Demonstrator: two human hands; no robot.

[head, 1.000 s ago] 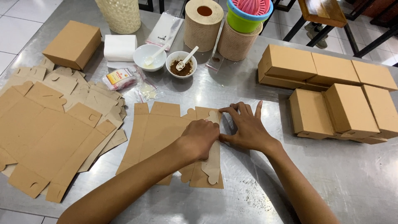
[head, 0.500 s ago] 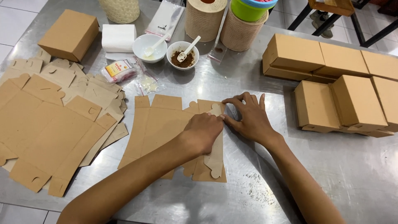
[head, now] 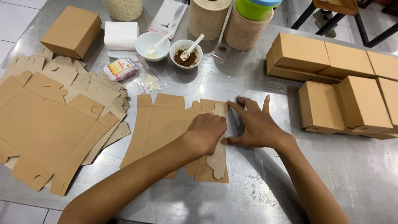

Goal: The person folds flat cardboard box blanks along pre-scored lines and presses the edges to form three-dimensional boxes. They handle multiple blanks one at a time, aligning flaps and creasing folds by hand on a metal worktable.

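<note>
A flat brown cardboard box blank (head: 161, 124) lies on the steel table (head: 356, 174) in front of me. My left hand (head: 207, 132) is curled into a loose fist and presses down on the blank's right part, near a folded side flap (head: 218, 143). My right hand (head: 256, 124) lies flat with fingers spread, touching the blank's right edge and the table beside it. Neither hand lifts anything.
A pile of flat box blanks (head: 49, 120) lies at the left. Several assembled brown boxes (head: 344, 83) stand at the right, one more (head: 71, 31) at the far left. Two small white bowls with spoons (head: 170, 47), a napkin stack (head: 121, 35) and woven containers (head: 226, 18) stand behind.
The view has shifted slightly. My left fist stays pressed on the blank. My right hand has spread flatter beside the blank's right edge.
</note>
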